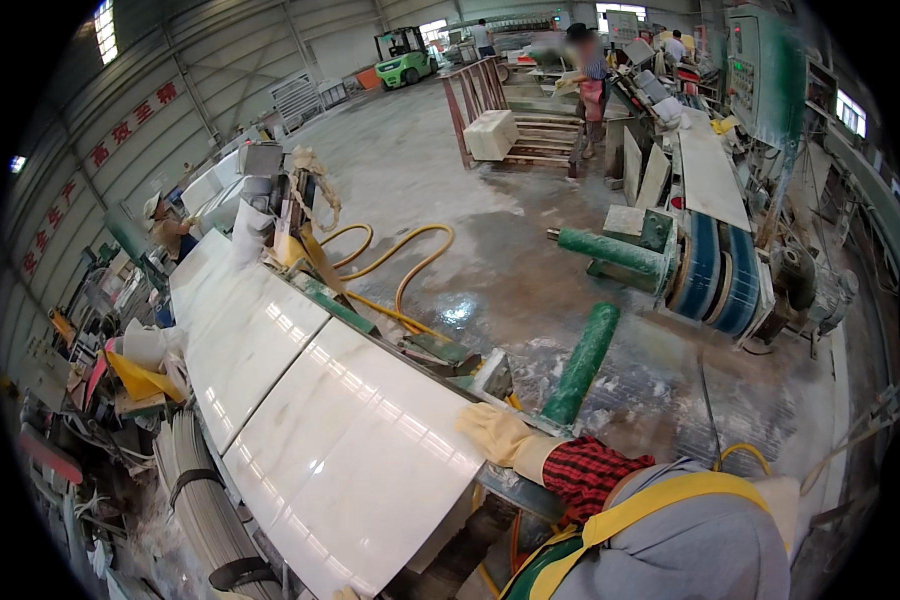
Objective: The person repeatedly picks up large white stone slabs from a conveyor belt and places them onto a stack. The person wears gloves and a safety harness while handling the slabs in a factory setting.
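Observation:
A polished white stone slab (350, 450) lies in front of me on the machine line, its face glossy with reflected light. Behind it lies a second white slab (245, 325), parted from it by a narrow dark gap. My right hand (505, 437), in a cream rubber glove with a red-and-black checked sleeve, grips the near slab at its right edge, close to the near corner. Its fingertips are partly hidden. Only a sliver of my left hand (345, 594), in a similar glove, shows at the lower edge by the slab's near left corner; its fingers are hidden.
Green rollers (582, 365) stand right of the slabs. A yellow hose (415, 250) loops over the wet floor. A bundle of grey strips (200, 500) lies left. Across the aisle is a blue belt conveyor (705, 275). Co-workers stand farther off, near a pallet rack (530, 145) and a forklift (405, 60).

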Available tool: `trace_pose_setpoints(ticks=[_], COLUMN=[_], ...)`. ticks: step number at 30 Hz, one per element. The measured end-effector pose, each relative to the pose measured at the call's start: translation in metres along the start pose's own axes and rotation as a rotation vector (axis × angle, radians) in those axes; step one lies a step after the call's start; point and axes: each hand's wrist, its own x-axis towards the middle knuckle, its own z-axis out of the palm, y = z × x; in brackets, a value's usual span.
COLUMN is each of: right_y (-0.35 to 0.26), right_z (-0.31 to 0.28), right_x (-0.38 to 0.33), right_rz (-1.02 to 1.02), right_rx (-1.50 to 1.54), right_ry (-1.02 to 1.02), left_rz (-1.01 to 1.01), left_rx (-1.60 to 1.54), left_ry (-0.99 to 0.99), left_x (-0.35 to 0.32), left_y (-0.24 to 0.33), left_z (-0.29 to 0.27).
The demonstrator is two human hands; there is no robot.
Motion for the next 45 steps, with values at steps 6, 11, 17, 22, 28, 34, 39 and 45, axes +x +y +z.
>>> trace_pose_setpoints(ticks=[6, 11, 17, 22, 28, 34, 39, 45], right_y=[0.001, -0.001, -0.004, -0.008, -0.009, -0.012, -0.012, -0.014], right_z=[0.0, -0.004, -0.004, -0.004, -0.009, -0.014, -0.014, -0.017], right_x=[-0.003, -0.003, -0.004, -0.001, -0.003, -0.004, -0.006, -0.009], right_rz=[-0.01, -0.033, 0.013, -0.022, -0.021, -0.036, -0.007, -0.005], right_rx=[-0.014, -0.018, -0.042, -0.066, -0.041, -0.063, -0.057, -0.071], right_ry=[0.024, 0.033, 0.024, 0.14, 0.11, 0.119, 0.086, 0.078], left_rz=[0.007, -0.022, -0.052, -0.053, -0.051, -0.036, -0.074, -0.101], left_rx=[-0.018, 0.006, 0.009, 0.034, 0.042, 0.045, 0.046, 0.064], left_ry=[0.017, -0.024, -0.072, -0.081, -0.052, -0.033, -0.08, -0.137], left_x=[-0.003, -0.009, -0.013, -0.015, -0.015, -0.017, -0.018, -0.021], left_y=[-0.005, -0.009, -0.009, -0.016, -0.009, -0.007, -0.005, -0.003], left_z=[0.006, 0.009, 0.006, 0.011, 0.009, 0.007, 0.004, 0.002])
